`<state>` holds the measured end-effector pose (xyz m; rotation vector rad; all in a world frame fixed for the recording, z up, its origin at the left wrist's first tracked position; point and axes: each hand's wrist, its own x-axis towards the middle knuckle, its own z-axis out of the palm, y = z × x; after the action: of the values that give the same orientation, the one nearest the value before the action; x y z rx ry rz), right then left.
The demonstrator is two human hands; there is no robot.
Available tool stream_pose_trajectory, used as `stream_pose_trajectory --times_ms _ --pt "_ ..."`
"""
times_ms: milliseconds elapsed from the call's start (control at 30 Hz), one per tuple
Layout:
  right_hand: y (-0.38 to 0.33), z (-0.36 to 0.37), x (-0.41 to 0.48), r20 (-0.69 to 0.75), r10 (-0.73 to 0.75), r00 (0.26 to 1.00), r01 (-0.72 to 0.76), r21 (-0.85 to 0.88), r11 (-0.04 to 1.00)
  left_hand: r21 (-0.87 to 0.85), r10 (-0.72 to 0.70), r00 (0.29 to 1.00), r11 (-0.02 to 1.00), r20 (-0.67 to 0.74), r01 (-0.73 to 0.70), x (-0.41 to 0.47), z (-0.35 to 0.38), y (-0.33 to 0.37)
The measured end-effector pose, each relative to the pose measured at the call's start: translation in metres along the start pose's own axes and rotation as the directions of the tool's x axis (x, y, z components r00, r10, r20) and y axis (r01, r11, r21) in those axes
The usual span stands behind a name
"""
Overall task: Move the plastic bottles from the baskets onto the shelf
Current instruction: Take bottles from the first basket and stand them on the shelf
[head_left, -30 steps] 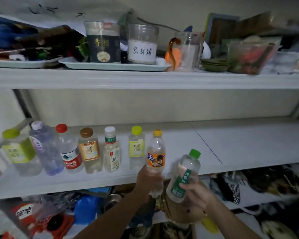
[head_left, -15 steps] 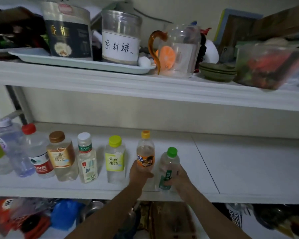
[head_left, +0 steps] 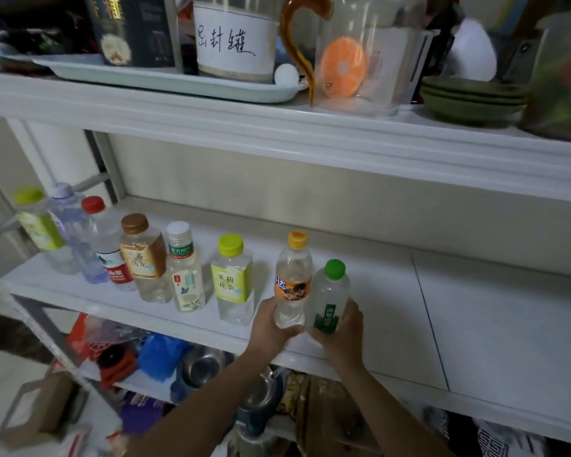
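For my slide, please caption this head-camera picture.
Left hand holds the orange-capped bottle, right hand the green-capped bottle, on the shelf.

Green-cap btl (head_left: pixel 330 291): 1 s ago tilted, held in air at near edge of shelf (head_left: pixel 475 324). Now upright on shelf, just right of orange-cap btl (head_left: pixel 292 268). R hand (head_left: pixel 345 331) has moved fwd with it and grips its lower half. Orange-cap btl: base was low at near edge, now stands on shelf. L hand (head_left: pixel 271 328) went fwd with it. Small gap between btls 0.5 s ago is now closed. View has moved closer.
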<state>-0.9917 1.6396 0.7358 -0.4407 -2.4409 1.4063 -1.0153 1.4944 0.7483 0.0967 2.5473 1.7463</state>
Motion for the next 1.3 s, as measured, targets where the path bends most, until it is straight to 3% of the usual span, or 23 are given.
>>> stream_pose_trajectory --times_ms 133,400,833,1033,1200,1300 --pt "0.003 -0.010 -0.001 0.059 -0.029 0.998 0.029 0.006 1.000 0.113 -0.032 0.999 0.993 -0.039 0.036 -0.001 0.002 0.001" --pt "0.000 0.001 -0.016 -0.053 -0.022 0.998 0.018 -0.071 0.997 0.166 -0.029 0.990 0.985 -0.140 0.052 -0.012 0.001 -0.005" --pt "-0.012 0.012 -0.021 -0.051 -0.062 0.997 0.055 -0.128 0.990 0.319 -0.090 0.985 0.938 -0.145 0.133 -0.009 -0.016 -0.001" --pt "-0.017 0.020 -0.019 -0.024 -0.022 0.999 0.019 -0.126 0.992 0.353 -0.102 0.992 0.928 -0.073 0.121 -0.010 -0.027 -0.002" --pt "-0.012 0.016 -0.014 0.097 -0.005 0.995 0.007 -0.019 1.000 0.350 -0.072 0.997 0.935 0.023 0.060 -0.023 -0.040 -0.019" --pt "-0.023 0.005 -0.024 -0.135 -0.144 0.980 0.141 -0.036 0.989 0.324 -0.013 0.996 0.945 -0.083 0.039 -0.037 -0.055 -0.034"
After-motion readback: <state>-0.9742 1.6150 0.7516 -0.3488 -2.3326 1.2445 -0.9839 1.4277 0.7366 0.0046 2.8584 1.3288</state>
